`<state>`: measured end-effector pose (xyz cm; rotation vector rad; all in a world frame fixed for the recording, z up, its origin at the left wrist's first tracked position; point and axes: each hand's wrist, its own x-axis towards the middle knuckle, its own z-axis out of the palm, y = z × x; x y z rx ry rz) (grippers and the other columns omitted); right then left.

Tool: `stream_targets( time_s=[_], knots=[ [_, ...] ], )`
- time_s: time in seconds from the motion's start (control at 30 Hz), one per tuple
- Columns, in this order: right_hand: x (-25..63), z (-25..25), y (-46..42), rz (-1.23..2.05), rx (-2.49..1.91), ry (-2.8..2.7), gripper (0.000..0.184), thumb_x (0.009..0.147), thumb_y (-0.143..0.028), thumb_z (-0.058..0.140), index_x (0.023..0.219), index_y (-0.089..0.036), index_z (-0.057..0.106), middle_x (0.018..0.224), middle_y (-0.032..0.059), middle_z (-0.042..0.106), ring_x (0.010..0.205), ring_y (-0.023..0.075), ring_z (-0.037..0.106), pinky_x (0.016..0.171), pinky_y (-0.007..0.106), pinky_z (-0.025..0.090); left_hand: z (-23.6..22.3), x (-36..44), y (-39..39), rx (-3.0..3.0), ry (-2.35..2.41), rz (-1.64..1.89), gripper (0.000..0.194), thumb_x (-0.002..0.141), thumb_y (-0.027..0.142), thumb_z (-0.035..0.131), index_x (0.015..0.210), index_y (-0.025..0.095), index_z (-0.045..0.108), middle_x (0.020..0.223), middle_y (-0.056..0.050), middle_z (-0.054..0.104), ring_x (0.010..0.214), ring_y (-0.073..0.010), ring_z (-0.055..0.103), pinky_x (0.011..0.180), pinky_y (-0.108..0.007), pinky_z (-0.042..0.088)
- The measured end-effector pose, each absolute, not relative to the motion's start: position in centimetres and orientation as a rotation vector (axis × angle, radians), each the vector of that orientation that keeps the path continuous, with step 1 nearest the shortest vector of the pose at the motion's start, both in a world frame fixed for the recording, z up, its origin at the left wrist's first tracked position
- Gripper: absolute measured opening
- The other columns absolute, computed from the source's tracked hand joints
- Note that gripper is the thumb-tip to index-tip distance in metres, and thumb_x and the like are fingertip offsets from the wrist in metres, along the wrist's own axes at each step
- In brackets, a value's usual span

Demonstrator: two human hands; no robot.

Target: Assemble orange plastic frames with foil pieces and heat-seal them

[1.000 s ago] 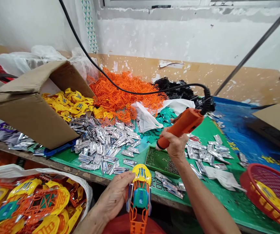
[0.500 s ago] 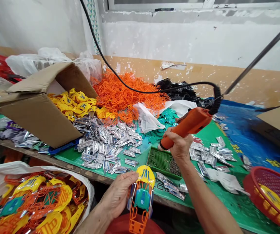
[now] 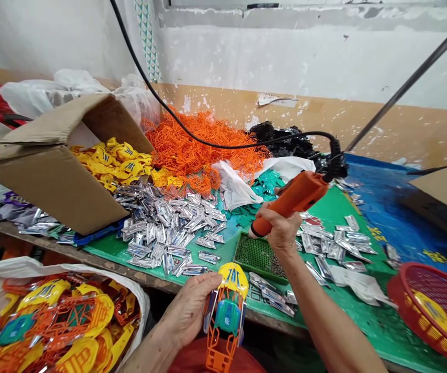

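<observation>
My left hand [image 3: 196,305] is closed on the edge of a toy vehicle body [image 3: 229,316] with a yellow front, a teal middle block, silver sides and an orange lattice frame. It is held over my lap at the table's front edge. My right hand [image 3: 283,230] is wrapped around an orange electric screwdriver [image 3: 291,202], tilted with its nose down to the left. That nose is above the green perforated screw tray [image 3: 254,256], where small dark screws are heaped at the right end. Whether the bit touches a screw cannot be made out.
Silver parts [image 3: 161,228] lie piled at centre left, beside a tipped cardboard box [image 3: 56,186] of yellow parts. Orange frames [image 3: 204,145] are heaped behind. A white sack [image 3: 143,305] holds assembled bodies at lower left. A red basket [image 3: 402,295] stands right. The screwdriver cable [image 3: 208,140] arcs overhead.
My right hand and the screwdriver have shifted slightly left over the screw tray. My left hand keeps the toy vehicle body in nearly the same place. The view has tilted a little.
</observation>
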<state>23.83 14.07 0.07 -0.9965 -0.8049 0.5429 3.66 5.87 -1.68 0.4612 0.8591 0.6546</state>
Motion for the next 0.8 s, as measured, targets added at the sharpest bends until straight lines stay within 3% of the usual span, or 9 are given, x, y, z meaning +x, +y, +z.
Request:
stream_targets(
  time_s=[0.2,0.57,0.8],
  knots=[
    [23.77,0.05,14.08,0.530,-0.989,-0.798,0.020,0.056,-0.019,0.072,0.072,-0.016,0.061,0.061,-0.0036,0.060,0.054,0.0131,0.054,0.059,0.031,0.047,-1.84,3.66,5.88,0.430,0.883,0.659,0.027,0.066,0.029,0.079,0.080,0.007,0.072,0.074,-0.011,0.074,0.060,-0.0175,0.066,0.060,-0.027,0.054],
    [23.59,0.24,14.02,0.515,-1.030,-0.823,0.014,0.055,-0.019,0.072,0.065,-0.017,0.062,0.057,-0.0039,0.059,0.051,0.0125,0.053,0.056,0.031,0.045,-1.93,3.83,5.95,0.470,0.889,0.657,0.026,0.065,0.031,0.079,0.076,0.009,0.071,0.072,-0.009,0.073,0.059,-0.0154,0.064,0.058,-0.025,0.052],
    [23.62,0.27,13.95,0.528,-1.015,-0.821,0.014,0.057,-0.018,0.071,0.068,-0.016,0.062,0.059,-0.0027,0.061,0.052,0.0131,0.054,0.057,0.031,0.046,-1.67,3.80,6.04,0.510,0.882,0.668,0.025,0.063,0.024,0.080,0.081,0.008,0.073,0.076,-0.010,0.074,0.064,-0.0159,0.065,0.059,-0.023,0.052]
  ],
)
